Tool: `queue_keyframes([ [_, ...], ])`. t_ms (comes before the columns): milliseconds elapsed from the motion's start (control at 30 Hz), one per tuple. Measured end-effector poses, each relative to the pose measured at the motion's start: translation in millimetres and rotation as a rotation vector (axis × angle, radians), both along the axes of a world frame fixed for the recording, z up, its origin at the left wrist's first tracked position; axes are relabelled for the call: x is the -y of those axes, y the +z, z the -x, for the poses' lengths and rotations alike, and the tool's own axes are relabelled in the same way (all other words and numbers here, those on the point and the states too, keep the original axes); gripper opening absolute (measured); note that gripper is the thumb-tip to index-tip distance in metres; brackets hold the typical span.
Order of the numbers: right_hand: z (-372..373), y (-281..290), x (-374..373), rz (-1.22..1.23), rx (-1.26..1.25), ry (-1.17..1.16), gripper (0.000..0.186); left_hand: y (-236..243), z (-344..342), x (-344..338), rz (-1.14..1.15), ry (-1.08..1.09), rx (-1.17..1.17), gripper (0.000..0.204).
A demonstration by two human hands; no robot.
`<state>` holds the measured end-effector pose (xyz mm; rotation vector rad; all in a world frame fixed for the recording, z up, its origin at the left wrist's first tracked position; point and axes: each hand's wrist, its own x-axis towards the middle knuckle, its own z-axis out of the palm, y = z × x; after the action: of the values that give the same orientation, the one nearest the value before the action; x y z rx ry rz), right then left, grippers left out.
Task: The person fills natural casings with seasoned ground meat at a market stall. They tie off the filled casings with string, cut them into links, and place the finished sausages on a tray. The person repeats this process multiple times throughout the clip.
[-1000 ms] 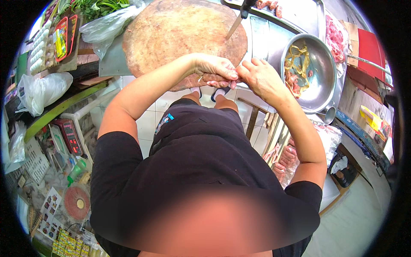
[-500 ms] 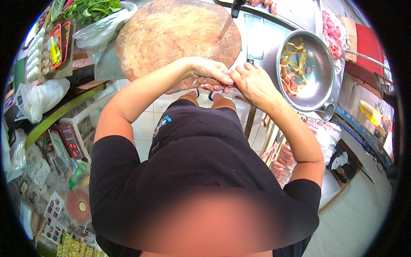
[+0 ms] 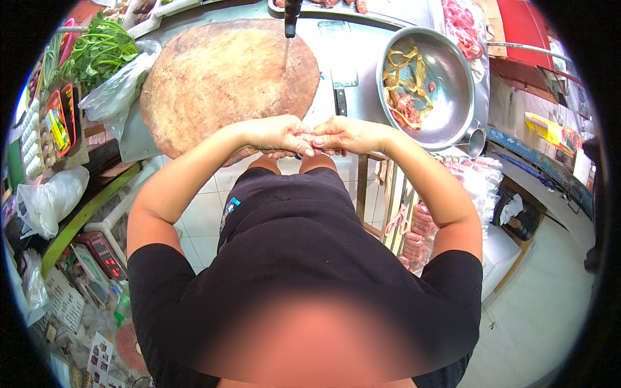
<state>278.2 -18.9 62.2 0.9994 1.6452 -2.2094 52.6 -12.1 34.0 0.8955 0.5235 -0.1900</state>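
Both my hands meet at waist height, just before the near edge of a round wooden chopping block point(image 3: 226, 77). My left hand point(image 3: 281, 134) is closed, its thumb and fingertips pressed together. Against it, my right hand point(image 3: 349, 136) is closed in a pinch, fingertips touching the left ones. A bit of reddish-brown, sausage-like meat point(image 3: 304, 137) shows between them; most of it is hidden by the fingers. In the block's right side a knife point(image 3: 292, 22) stands upright, blade down. Right of the block lies another black-handled knife point(image 3: 341, 102).
At right stands a steel bowl point(image 3: 456, 97) with yellowish strips and pink meat, a small metal cup point(image 3: 475, 142) beside it. Pink meat point(image 3: 460, 29) lies behind. Leafy greens point(image 3: 103, 50) and plastic bags are at left. Packed sausages point(image 3: 419, 236) lie below my right forearm.
The view has shifted, so the block and bowl appear further left. My hands have turned in, fingertips to fingertips, and now cover most of the sausage-like piece that showed before.
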Motion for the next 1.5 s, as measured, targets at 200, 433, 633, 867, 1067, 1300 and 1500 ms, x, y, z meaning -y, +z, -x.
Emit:
queue_keyframes([
  [200, -12.5, -14.2, 12.9, 0.380, -0.131, -0.309, 0.036, 13.9, -8.4, 7.4, -1.230, -0.098, -0.062, 0.030],
  [433, -8.9, -27.6, 31.9, 0.457, -0.094, -0.682, 0.026, 5.4, -20.2, 24.5, -1.442, 0.133, -0.062, 0.039],
  [633, -7.9, -39.5, 28.4, 0.267, 0.162, -0.572, 0.023, -12.8, -38.5, 42.0, -1.229, 0.127, -0.211, 0.027],
  [867, -13.6, -42.3, 37.5, -0.016, 0.132, -0.371, 0.026, -19.8, -39.1, 57.2, -1.457, 0.056, -0.235, 0.013],
  [1067, -27.6, -38.1, 33.8, -0.042, 0.026, -0.181, 0.029, -16.7, -46.5, 64.0, -1.325, 0.126, -0.180, 0.015],
  [1300, -46.6, -5.6, 25.5, 0.190, -0.017, -0.085, 0.028, 11.0, -43.1, 48.2, -1.091, 0.061, 0.007, 0.012],
  [1500, -56.3, 5.0, 28.7, 0.241, -0.037, -0.042, 0.026, 19.3, -45.8, 44.5, -1.061, 0.030, 0.146, 0.013],
])
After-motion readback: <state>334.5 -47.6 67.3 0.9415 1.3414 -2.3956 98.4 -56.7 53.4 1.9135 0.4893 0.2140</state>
